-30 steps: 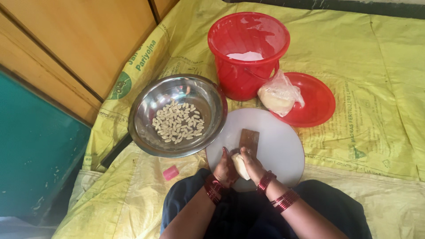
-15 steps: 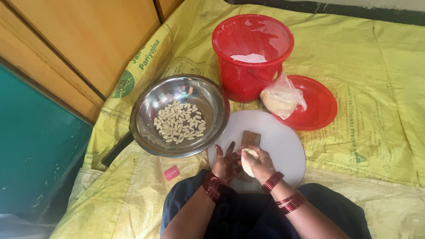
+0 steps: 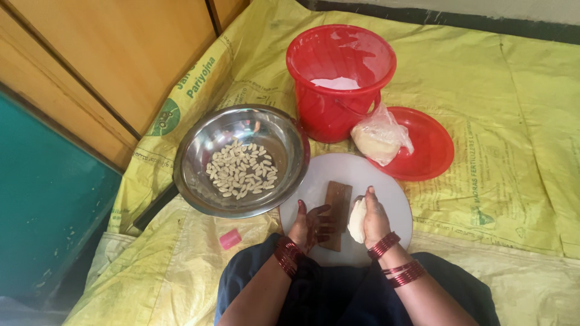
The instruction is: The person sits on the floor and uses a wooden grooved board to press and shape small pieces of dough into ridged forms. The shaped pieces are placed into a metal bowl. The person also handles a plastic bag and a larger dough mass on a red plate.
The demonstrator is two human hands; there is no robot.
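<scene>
Bright soft daylight, slightly blurred

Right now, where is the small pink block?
Head view, lower left: the pink block lies on the yellow sheet, below the steel bowl, left of the left hand.

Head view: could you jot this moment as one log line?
left hand: on brown ridged board | right hand: holds dough lump | white round board beneath

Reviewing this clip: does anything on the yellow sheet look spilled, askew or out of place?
Nothing looks spilled or damaged. The shaped pieces sit inside the steel bowl, and the bagged dough rests on the red lid. The one stray thing is a small pink object lying alone on the sheet beside the person's knee.
</scene>
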